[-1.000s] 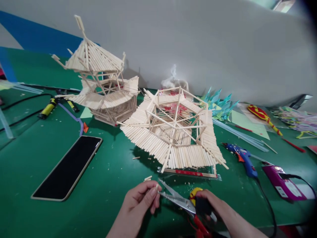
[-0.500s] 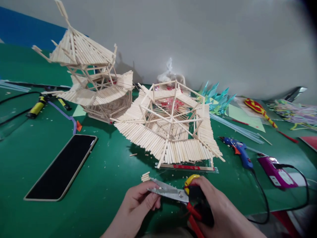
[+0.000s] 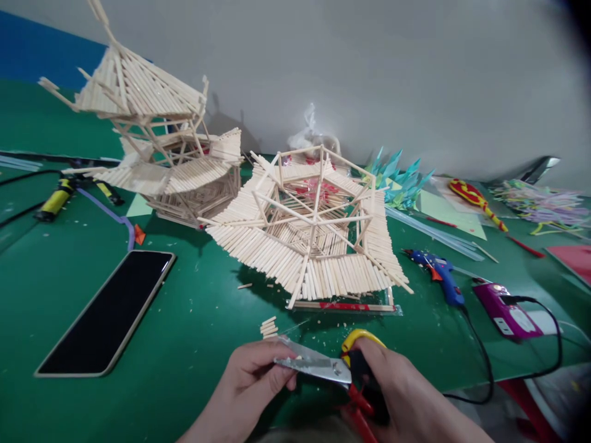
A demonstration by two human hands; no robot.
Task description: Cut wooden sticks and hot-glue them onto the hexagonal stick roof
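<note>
My right hand (image 3: 397,381) is wrapped round the yellow, red and black handles of a pair of scissors (image 3: 323,368). The blades point left and stand slightly apart at my left fingertips. My left hand (image 3: 252,378) is closed in a pinch on a thin wooden stick, of which only a pale end (image 3: 298,357) shows between the blades. Just beyond those fingers lie several short cut sticks (image 3: 268,327). Behind both hands stands a many-sided wooden stick model (image 3: 341,278), with a slatted skirt roof and an open frame of spokes on top.
A taller stick pagoda (image 3: 143,86) stands at back left, with a phone (image 3: 108,314) in front of it. To the right are a blue glue gun (image 3: 438,274), a purple power unit (image 3: 505,311) and their cables. Clear glue sticks (image 3: 434,232) and blue-green paper spikes (image 3: 399,178) lie behind.
The whole scene has slid a little to the left as my head turned. The scissor blades have shifted slightly at my left fingertips; both hands keep their holds.
</note>
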